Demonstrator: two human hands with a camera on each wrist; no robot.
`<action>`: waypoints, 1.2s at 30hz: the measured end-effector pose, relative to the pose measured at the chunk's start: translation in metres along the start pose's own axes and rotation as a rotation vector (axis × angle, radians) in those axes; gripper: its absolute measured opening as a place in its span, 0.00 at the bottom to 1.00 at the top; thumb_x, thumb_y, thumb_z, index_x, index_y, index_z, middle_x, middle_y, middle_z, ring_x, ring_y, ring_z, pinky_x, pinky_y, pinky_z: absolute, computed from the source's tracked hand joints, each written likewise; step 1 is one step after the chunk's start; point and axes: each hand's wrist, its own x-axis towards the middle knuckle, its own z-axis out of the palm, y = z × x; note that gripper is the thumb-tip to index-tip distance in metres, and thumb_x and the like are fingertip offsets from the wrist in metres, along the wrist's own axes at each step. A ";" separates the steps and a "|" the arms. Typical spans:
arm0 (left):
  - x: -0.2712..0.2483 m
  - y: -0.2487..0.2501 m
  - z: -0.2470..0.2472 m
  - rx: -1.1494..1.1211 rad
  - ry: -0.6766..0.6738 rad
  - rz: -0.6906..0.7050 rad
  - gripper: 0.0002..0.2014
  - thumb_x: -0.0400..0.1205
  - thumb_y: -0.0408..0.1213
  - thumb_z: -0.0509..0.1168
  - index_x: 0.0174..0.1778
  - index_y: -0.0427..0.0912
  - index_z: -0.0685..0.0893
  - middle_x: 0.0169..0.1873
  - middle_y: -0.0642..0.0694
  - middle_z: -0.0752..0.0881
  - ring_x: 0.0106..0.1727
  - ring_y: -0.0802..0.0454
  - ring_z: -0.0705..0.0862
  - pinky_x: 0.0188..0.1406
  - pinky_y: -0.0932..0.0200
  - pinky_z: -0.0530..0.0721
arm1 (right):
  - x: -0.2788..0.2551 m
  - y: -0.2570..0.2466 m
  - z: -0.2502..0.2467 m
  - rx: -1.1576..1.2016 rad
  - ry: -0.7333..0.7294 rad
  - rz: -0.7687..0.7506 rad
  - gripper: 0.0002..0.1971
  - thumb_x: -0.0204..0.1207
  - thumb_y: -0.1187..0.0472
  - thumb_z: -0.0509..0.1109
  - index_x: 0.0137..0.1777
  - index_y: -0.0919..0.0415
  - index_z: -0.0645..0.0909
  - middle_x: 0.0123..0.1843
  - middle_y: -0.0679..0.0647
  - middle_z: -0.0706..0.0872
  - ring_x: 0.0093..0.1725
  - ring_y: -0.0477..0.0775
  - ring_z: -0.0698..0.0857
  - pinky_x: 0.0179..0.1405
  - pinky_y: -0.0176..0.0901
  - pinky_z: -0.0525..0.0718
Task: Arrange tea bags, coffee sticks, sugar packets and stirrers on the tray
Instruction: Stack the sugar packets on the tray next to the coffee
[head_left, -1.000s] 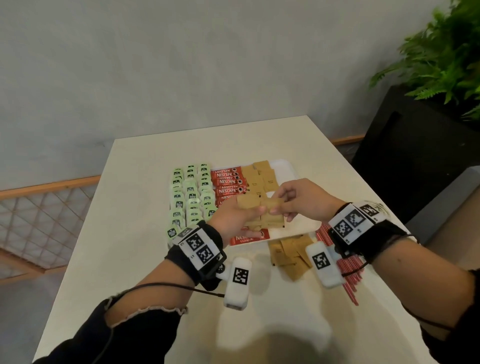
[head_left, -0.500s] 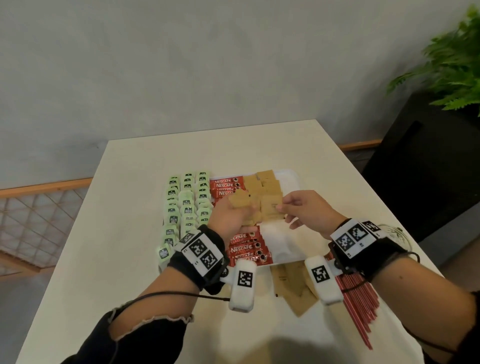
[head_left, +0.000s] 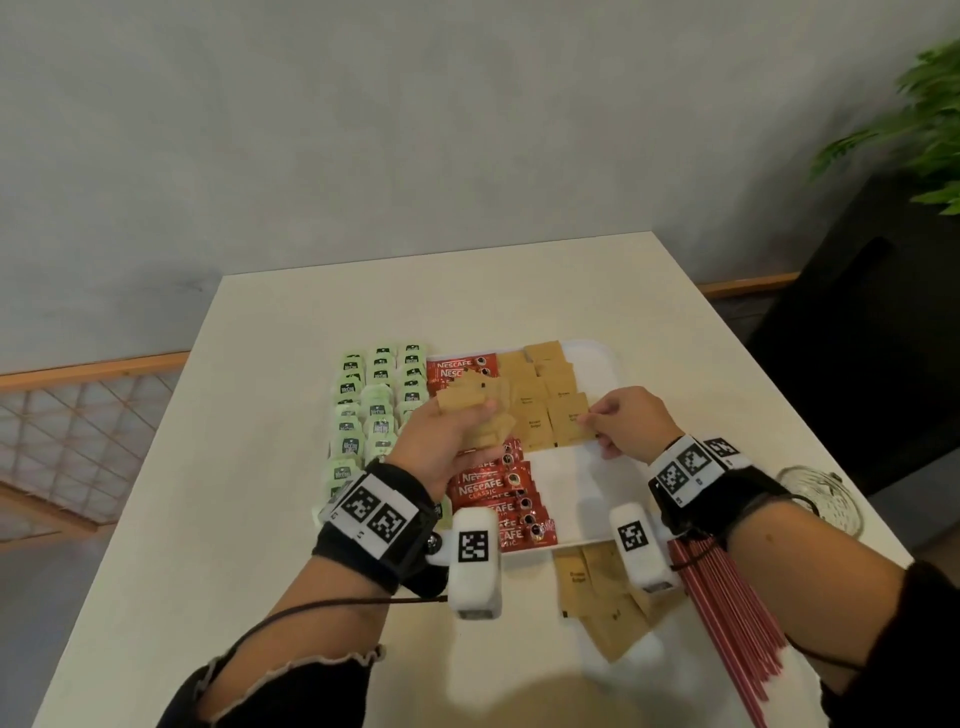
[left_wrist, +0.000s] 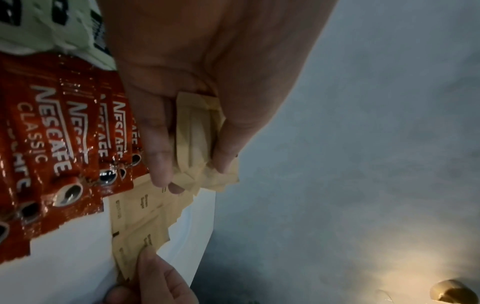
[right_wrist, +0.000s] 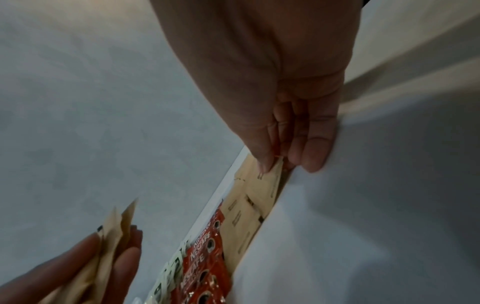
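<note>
Tray (head_left: 597, 353) at the table's (head_left: 260, 467) centre
Tea bags (head_left: 374, 400) at its 9 o'clock; coffee sticks (head_left: 493, 488) on it, sugar packets (head_left: 545, 384) toward 3 o'clock; loose packets (head_left: 597, 597) at 6 o'clock; stirrers (head_left: 727, 603) at 5 o'clock.

Tray (head_left: 597, 353): bare strip at 5 o'clock, between coffee sticks (head_left: 493, 488) and right rim. Bench (head_left: 467, 291): open at 12 o'clock; stirrers (head_left: 727, 608) block 4 o'clock.

Both hands raised, forearms angled inward.
Left hand (head_left: 448, 441) fingers curled, gripping; right hand (head_left: 631, 422) beside it, thumb and fingertips pinched.
</note>
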 end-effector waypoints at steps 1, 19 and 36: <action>-0.001 -0.001 0.002 -0.007 -0.009 -0.008 0.09 0.79 0.31 0.71 0.55 0.40 0.84 0.44 0.44 0.92 0.47 0.47 0.92 0.46 0.50 0.91 | -0.002 0.000 0.001 -0.014 0.010 -0.009 0.08 0.76 0.59 0.75 0.42 0.65 0.85 0.33 0.58 0.87 0.30 0.56 0.86 0.42 0.52 0.91; -0.043 -0.007 0.020 0.068 -0.154 0.025 0.11 0.81 0.31 0.70 0.58 0.43 0.85 0.48 0.44 0.92 0.49 0.46 0.92 0.46 0.51 0.90 | -0.095 -0.039 0.009 0.355 -0.012 -0.400 0.15 0.81 0.54 0.68 0.37 0.61 0.87 0.26 0.47 0.85 0.29 0.45 0.82 0.34 0.39 0.83; -0.054 -0.002 0.021 -0.058 0.055 0.060 0.13 0.85 0.39 0.65 0.64 0.42 0.83 0.63 0.39 0.85 0.53 0.44 0.90 0.43 0.54 0.91 | -0.120 -0.032 0.002 0.480 0.179 -0.282 0.13 0.83 0.56 0.66 0.42 0.62 0.88 0.33 0.53 0.87 0.29 0.47 0.80 0.33 0.40 0.84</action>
